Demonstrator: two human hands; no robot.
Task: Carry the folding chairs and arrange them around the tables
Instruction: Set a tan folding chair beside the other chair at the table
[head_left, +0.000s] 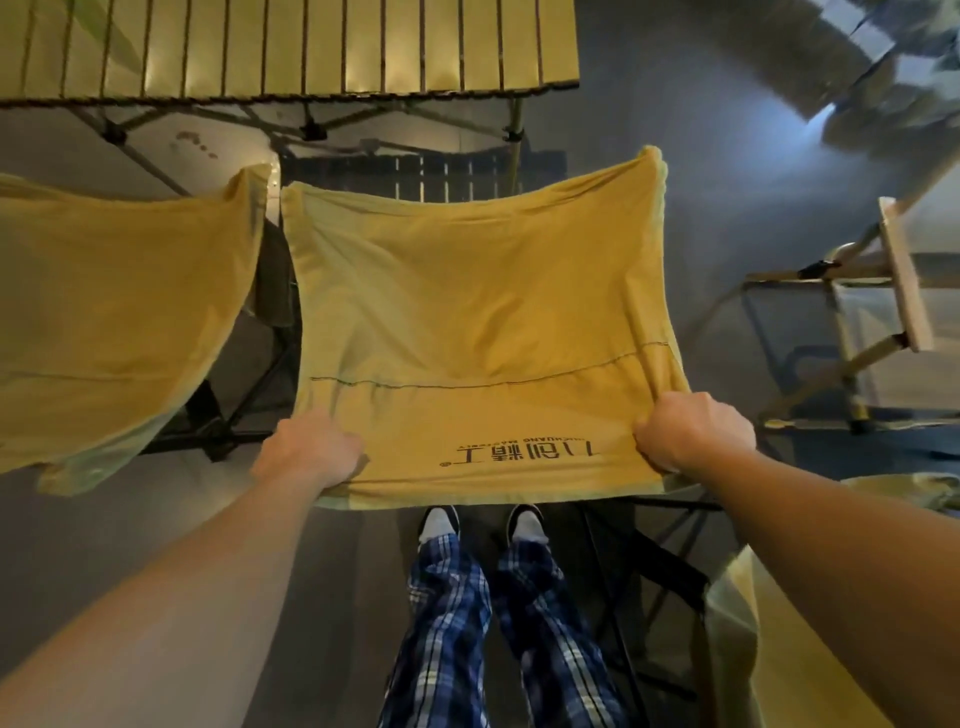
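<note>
Legs (498, 623) in plaid trousers stand on the floor (104, 519) behind a yellow fabric chair (478, 312). Left hand (311, 452) and right hand (696, 431) each pinch a near corner of its back. Beside it on the left stands a second chair (104, 322). Beyond both lies the slatted surface (291, 47).

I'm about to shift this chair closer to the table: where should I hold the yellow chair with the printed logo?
Grip the yellow chair by the two top corners of its backrest, from behind. The left hand and right hand already hold there, where the fabric looks stretched over the frame; its middle sags.
</note>
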